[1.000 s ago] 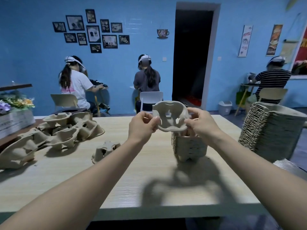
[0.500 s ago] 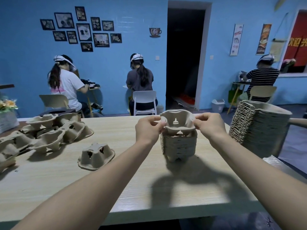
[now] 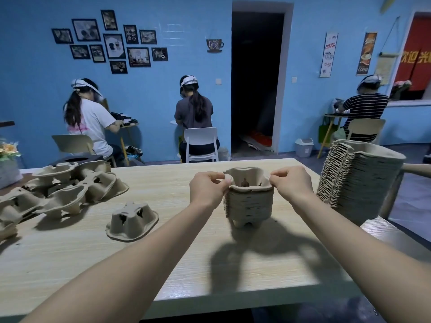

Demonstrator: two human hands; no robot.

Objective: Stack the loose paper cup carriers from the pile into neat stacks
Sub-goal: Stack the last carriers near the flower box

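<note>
Carrier [image 3: 248,180] of moulded pulp, judged light, stiff and crushable; left hand [image 3: 206,192] and right hand [image 3: 291,185] pinch opposite rim edges atop the short stack [image 3: 249,205].

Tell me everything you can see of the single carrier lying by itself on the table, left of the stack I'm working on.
The lone carrier is beige moulded paper pulp. It lies upside down, flared rim flat on the wooden table, its cup pockets bulging upward, with small dark slits showing on top. It sits apart between the loose pile and the small stack. No hand or other carrier touches it.
</note>
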